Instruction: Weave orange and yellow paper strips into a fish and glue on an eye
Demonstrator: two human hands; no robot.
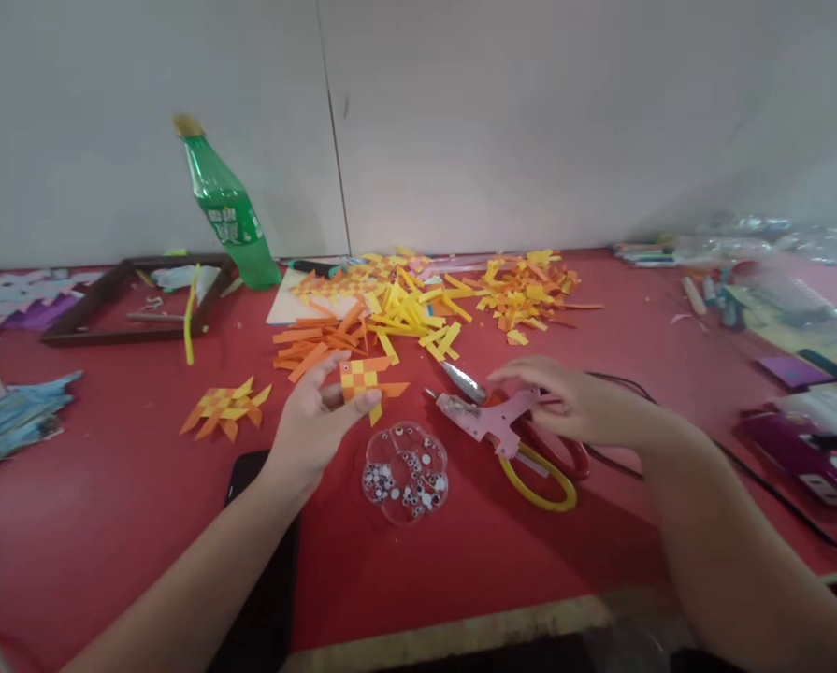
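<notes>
A small woven paper fish [362, 380] in orange and yellow, with a googly eye stuck on it, is pinched between the thumb and fingers of my left hand [320, 411]. My right hand [565, 397] is curled around the rear of a pink hot glue gun [492, 421], its fingers partly hidden. Under the gun lie scissors [548, 481] with yellow and red handles. Between my hands sits a clear flower-shaped tray [405, 474] of googly eyes. Another woven paper fish [227, 407] rests on the table, left of my left hand.
Orange and yellow paper strips [404, 313] are heaped at the back. A green bottle [232, 215] stands near the wall beside a dark frame [81, 318]. A black phone [264, 561] lies under my left forearm. A black cable [761, 481] runs along the right.
</notes>
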